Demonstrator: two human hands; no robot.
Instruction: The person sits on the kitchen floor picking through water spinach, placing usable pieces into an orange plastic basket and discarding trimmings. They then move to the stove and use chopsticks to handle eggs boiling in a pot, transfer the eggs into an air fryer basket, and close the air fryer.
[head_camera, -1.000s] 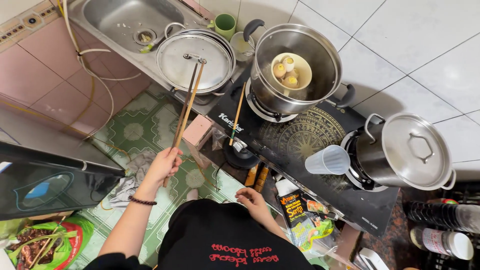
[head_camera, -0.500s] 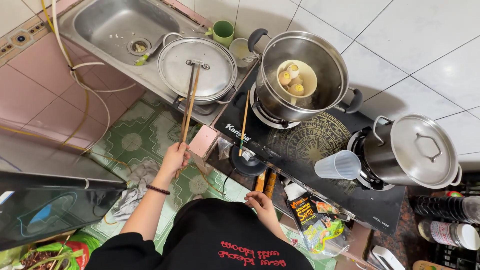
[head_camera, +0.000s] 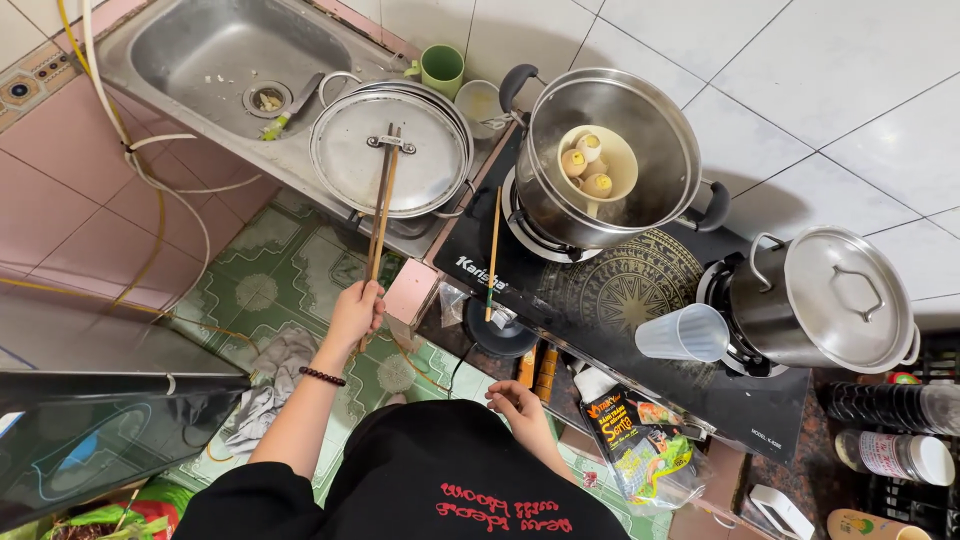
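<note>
My left hand (head_camera: 355, 312) grips a pair of long wooden chopsticks (head_camera: 381, 205). Their tips rest on the handle of a round steel lid (head_camera: 345, 165) that lies by the sink. My right hand (head_camera: 514, 402) hangs with loosely curled fingers below the stove's front edge, holding nothing. On the black gas stove (head_camera: 610, 295) stands an uncovered steel pot (head_camera: 655, 135). Inside it sits a white bowl (head_camera: 612, 150) with a few small round yellowish pieces. A single chopstick (head_camera: 493, 255) lies on the stove's left edge.
A covered steel pot (head_camera: 835, 300) sits on the right burner, with a clear plastic cup (head_camera: 685, 333) on its side in front. A steel sink (head_camera: 200, 55), a green mug (head_camera: 441, 68), a pink box (head_camera: 412, 290) and a printed food packet (head_camera: 645, 445) are around.
My left hand has moved a little closer to the lid with the chopsticks. My right hand has stayed about where it was. The view has shifted slightly.
</note>
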